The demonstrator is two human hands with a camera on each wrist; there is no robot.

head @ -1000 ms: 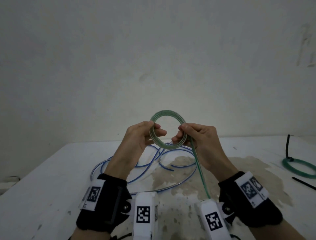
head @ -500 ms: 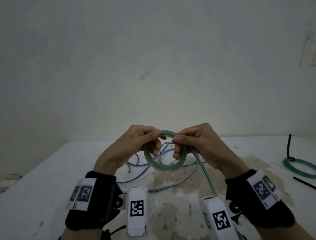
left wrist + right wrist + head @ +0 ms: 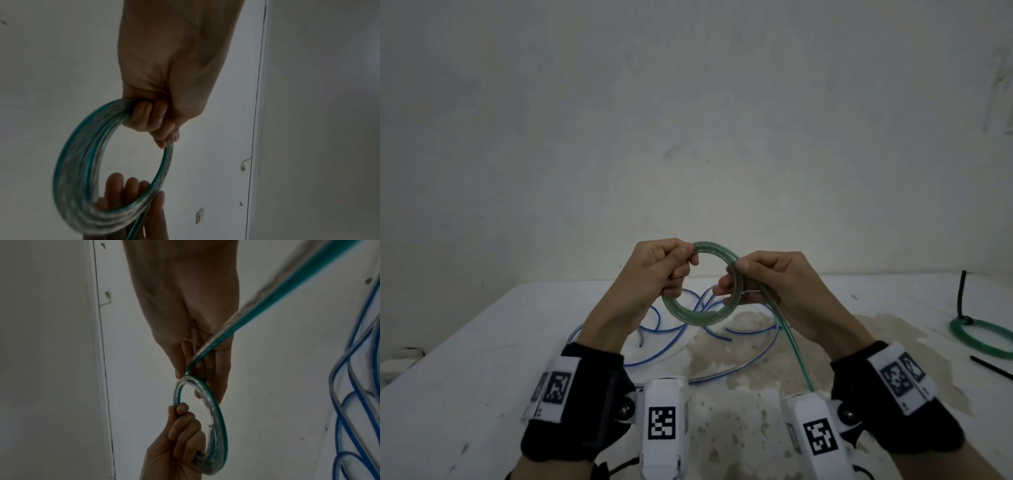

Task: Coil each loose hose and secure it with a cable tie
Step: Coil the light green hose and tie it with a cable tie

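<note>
A clear hose with a green stripe is wound into a small coil [image 3: 697, 317] that I hold up above the white table [image 3: 465, 359]. My left hand [image 3: 671, 267] grips the coil's left side, fingers curled round the turns [image 3: 152, 118]. My right hand [image 3: 753, 277] pinches the coil's right side between thumb and fingers [image 3: 195, 369]. The hose's loose tail [image 3: 792, 346] runs from the right hand down toward me, passing close to the right wrist camera [image 3: 287, 288]. A loose blue-striped hose [image 3: 750, 356] sprawls on the table under my hands.
At the table's right edge lies a coiled green hose [image 3: 976, 339] bound by a black cable tie [image 3: 961, 294]. A loose black cable tie [image 3: 991, 366] lies just in front of it. A bare wall rises behind the table.
The coil dipped low toward the table half a second ago and now sits higher again. Both hands have shifted their grip along it, turning the ring as the tail feeds in.
</note>
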